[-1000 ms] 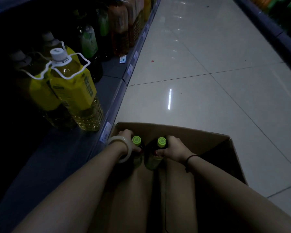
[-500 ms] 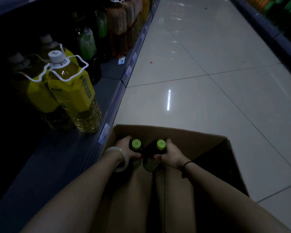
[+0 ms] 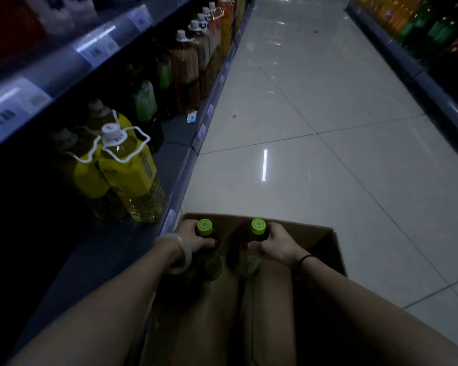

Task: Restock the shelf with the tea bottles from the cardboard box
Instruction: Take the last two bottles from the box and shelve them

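An open cardboard box (image 3: pixel 325 241) sits on the floor beside the bottom shelf (image 3: pixel 111 249). My left hand (image 3: pixel 191 240) grips the neck of a green-capped tea bottle (image 3: pixel 209 262), held upright over the box. My right hand (image 3: pixel 278 243) grips a second green-capped tea bottle (image 3: pixel 250 262) the same way. The two bottles are side by side with a small gap between them. Their lower halves are dark against the box interior.
Large yellow-labelled bottles with white handles (image 3: pixel 132 175) stand on the bottom shelf to the left. More big bottles (image 3: pixel 188 67) line the shelf further along. A tiled aisle floor (image 3: pixel 315 154) stretches ahead. Another shelf edge (image 3: pixel 421 72) runs along the right.
Both hands have raised their bottles and moved them slightly apart. The camera has tilted up, showing more of the shelf above.
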Tool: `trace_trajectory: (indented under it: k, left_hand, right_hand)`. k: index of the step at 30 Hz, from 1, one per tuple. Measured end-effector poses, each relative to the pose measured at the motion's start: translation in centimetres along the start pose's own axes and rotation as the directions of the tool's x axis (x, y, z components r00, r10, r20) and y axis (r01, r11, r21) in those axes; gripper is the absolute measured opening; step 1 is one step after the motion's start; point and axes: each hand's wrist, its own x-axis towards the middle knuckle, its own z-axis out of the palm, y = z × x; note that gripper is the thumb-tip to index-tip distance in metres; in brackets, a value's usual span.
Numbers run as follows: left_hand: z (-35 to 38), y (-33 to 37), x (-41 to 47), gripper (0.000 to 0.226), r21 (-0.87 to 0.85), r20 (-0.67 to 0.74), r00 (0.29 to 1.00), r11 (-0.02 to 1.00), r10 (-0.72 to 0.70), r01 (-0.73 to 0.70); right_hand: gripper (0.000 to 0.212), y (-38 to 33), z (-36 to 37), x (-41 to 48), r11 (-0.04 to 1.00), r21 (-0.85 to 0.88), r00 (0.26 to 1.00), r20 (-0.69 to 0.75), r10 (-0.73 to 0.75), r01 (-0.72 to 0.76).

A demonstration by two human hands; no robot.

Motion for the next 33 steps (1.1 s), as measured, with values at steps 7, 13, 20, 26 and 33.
trace_trajectory:
  k: [7,13,20,26,33]
  left_hand:
    - [-6.4,9.2,-9.6,0.047,-0.121,-0.002,0.999,0.992,0.04,-0.04]
    - [-13.9,20.2,-19.7,0.042,-0.14,0.008,0.998,0.988,0.068,-0.067]
    - [-25.3,36.7,-32.8,0.013,-0.186,-0.013,0.993,0.975,0.121,-0.121]
    - [-34.5,48.0,-42.2,0.011,-0.127,-0.102,0.976,0.971,0.192,-0.205]
    - [-43.2,56.7,-53.1,0.022,-0.08,-0.289,0.928,0.96,0.236,-0.269]
  right_hand:
    - [0.038,-10.6,-6.7,-9.1,0.995,-0.022,0.995,-0.001,-0.096,0.096]
    - [0.044,-22.8,-13.8,-18.3,0.988,0.032,0.987,0.056,-0.153,0.151]
    - [0.04,-39.5,-23.8,-28.9,0.964,0.078,0.955,0.137,-0.264,0.256]
    - [0.024,-53.2,-30.9,-36.5,0.907,0.106,0.894,0.155,-0.42,0.407]
    - [0.021,-65.4,-36.1,-44.4,0.795,0.065,0.78,0.162,-0.605,0.603]
